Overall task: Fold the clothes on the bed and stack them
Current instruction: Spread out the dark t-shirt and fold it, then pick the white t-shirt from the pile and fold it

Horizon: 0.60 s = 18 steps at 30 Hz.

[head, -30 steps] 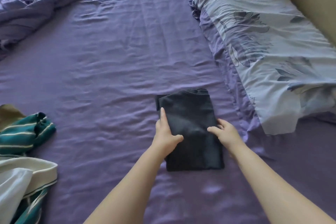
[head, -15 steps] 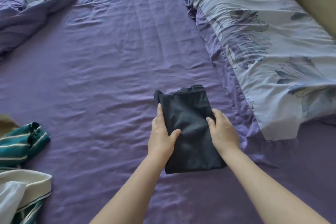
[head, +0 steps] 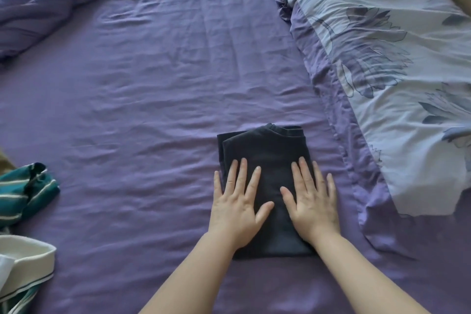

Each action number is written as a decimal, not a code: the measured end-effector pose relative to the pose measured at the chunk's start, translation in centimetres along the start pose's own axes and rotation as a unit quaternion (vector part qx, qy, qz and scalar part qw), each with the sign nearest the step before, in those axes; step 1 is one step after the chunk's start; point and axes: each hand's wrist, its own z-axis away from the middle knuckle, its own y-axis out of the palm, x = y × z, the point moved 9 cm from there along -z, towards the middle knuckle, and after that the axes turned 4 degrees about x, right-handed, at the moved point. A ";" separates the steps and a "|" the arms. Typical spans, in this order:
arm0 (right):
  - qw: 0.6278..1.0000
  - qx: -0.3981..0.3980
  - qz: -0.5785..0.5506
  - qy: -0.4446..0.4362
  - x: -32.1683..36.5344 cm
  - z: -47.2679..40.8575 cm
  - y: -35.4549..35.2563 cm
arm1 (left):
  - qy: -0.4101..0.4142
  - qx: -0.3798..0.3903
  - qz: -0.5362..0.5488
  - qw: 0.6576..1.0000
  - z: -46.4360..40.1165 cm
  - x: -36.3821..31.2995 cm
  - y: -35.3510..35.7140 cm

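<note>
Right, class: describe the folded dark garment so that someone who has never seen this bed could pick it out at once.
Start from the wide purple bedsheet, then look left of the pale blue floral duvet. There lies the folded dark charcoal garment, a neat rectangle with the left hand and right hand pressed flat on it. Unlike the crumpled green striped garment at the left edge, it is plain and folded.

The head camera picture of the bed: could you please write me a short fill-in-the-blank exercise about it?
1. Both hands, the left hand and the right hand, lie flat on the folded ____ garment.
2. The bed sheet is ____ in colour.
3. The green striped garment lies to the person's ____.

Missing words: black; purple; left
</note>
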 end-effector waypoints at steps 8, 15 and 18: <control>0.997 0.063 0.043 0.031 1.0 1.0 -0.9 | -0.019 0.070 0.046 0.996 1.2 -0.4 -1.4; 0.992 0.117 0.018 -0.033 9.5 8.4 -1.0 | -0.066 0.163 0.058 0.983 11.1 3.2 -1.4; 0.991 0.128 -0.015 -0.030 13.6 11.4 -1.2 | -0.084 0.189 0.053 0.977 15.9 5.9 -1.4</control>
